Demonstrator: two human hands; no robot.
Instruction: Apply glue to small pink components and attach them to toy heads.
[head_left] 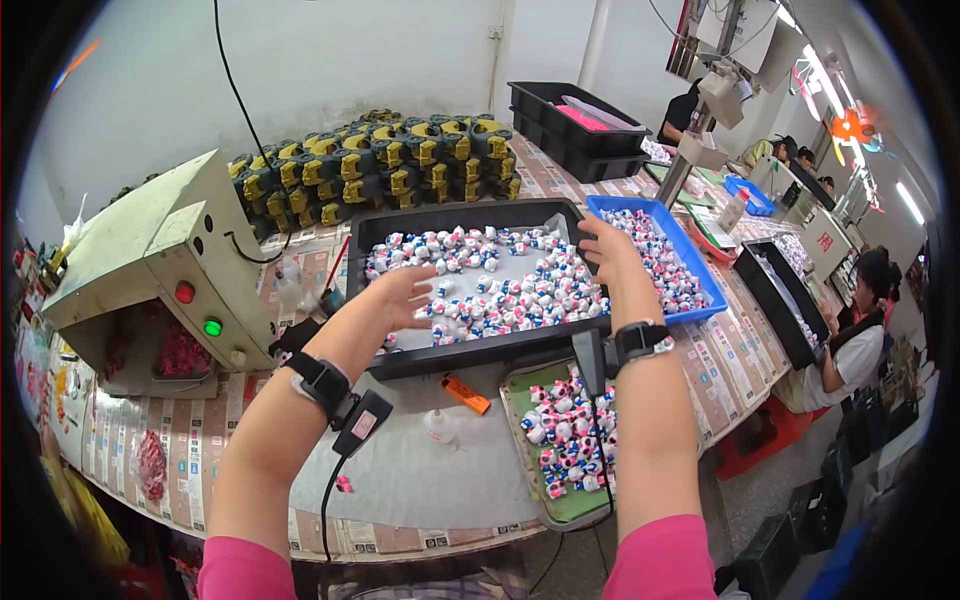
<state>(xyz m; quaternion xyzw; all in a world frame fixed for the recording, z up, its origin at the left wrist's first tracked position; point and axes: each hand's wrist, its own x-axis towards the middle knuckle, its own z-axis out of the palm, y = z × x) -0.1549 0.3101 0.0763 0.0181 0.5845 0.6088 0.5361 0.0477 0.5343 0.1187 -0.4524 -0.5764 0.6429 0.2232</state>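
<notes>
A black tray [480, 355] in front of me holds many small white figurines [530, 290] with pink and blue parts, spread over a pale lining. My left hand [405, 296] hovers over the tray's left part, fingers spread, with nothing in it. Above the far right corner of the tray, beside a blue tray [716, 302], my right hand [612, 252] is open too, fingers apart and holding nothing visible. More of the same figurines [662, 268] fill the blue tray. Below my right forearm lies a green tray [520, 405] with figurines [570, 440] that look pinker.
A cream metal machine [160, 235] with red and green buttons stands left. Stacked yellow-and-black blocks [400, 165] line the wall. Near me lie an orange object [466, 394], a clear bottle [438, 427] and a pink piece [344, 484]. Black bins [580, 150] stand behind; co-workers [858, 345] sit right.
</notes>
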